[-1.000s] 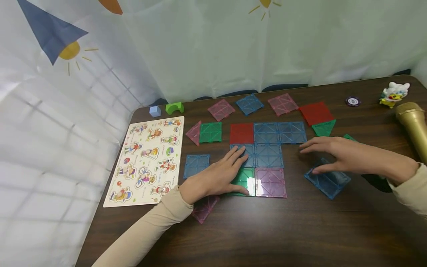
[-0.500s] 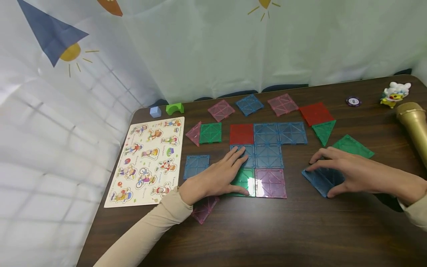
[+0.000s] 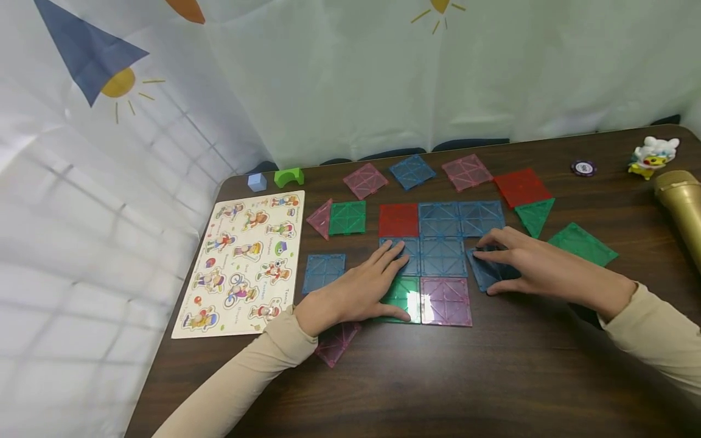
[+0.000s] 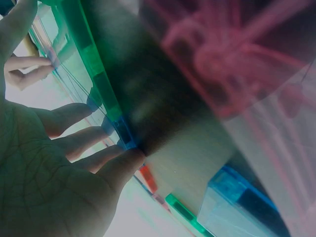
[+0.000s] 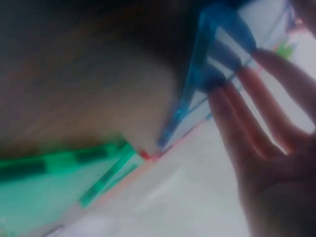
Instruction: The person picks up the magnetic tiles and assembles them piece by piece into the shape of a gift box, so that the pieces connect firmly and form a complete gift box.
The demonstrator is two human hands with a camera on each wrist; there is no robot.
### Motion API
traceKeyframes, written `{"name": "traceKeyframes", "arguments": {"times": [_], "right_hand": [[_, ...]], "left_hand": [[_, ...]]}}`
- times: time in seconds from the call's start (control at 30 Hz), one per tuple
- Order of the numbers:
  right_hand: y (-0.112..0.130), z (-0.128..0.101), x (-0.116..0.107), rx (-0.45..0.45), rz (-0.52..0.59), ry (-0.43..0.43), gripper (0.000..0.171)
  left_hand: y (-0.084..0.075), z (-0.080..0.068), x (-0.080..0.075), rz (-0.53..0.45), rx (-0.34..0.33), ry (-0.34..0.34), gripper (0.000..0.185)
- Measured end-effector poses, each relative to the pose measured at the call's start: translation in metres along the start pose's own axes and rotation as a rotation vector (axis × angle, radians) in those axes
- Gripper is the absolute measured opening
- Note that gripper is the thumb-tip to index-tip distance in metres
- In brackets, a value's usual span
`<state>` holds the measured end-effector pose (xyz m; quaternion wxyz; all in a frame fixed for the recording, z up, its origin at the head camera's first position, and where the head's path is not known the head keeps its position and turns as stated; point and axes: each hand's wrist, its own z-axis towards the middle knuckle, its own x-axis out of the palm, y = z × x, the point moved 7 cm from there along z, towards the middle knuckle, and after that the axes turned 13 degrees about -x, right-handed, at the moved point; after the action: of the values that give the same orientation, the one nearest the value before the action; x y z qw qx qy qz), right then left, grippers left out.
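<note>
My left hand lies with fingers spread over a blue square tile and a green square tile in a joined group of see-through magnetic tiles. In that group are also a purple tile, more blue tiles and a red tile. My right hand grips a blue square tile by its edges, thumb on the near side and fingers on the far side. This tile is slightly turned, close to the group's right edge; whether they touch I cannot tell. In the right wrist view the held blue tile is blurred.
A picture puzzle board lies at the left. Loose pink, blue and red tiles line the back, with a green tile at the right. Farther right are a poker chip, a small figurine and a gold microphone.
My right hand has taken hold of the loose blue tile and slid it left, up beside the tile group. The left hand stays where it was.
</note>
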<state>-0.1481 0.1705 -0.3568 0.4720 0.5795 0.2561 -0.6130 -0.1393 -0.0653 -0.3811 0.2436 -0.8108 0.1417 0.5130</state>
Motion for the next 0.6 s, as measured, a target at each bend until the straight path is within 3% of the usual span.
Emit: {"name": "traceKeyframes", "arguments": {"times": [0.23,0.6], "right_hand": [[0.002,0.011,0.001,-0.042,-0.06,-0.105,0.048],[0.002,0.013,0.004,0.013,-0.049,-0.067,0.05]], "left_hand": [[0.0,0.0,0.0,0.007,-0.003,0.002,0.103],[-0.001,-0.001,0.0,0.011,-0.001,0.006,0.103]]}}
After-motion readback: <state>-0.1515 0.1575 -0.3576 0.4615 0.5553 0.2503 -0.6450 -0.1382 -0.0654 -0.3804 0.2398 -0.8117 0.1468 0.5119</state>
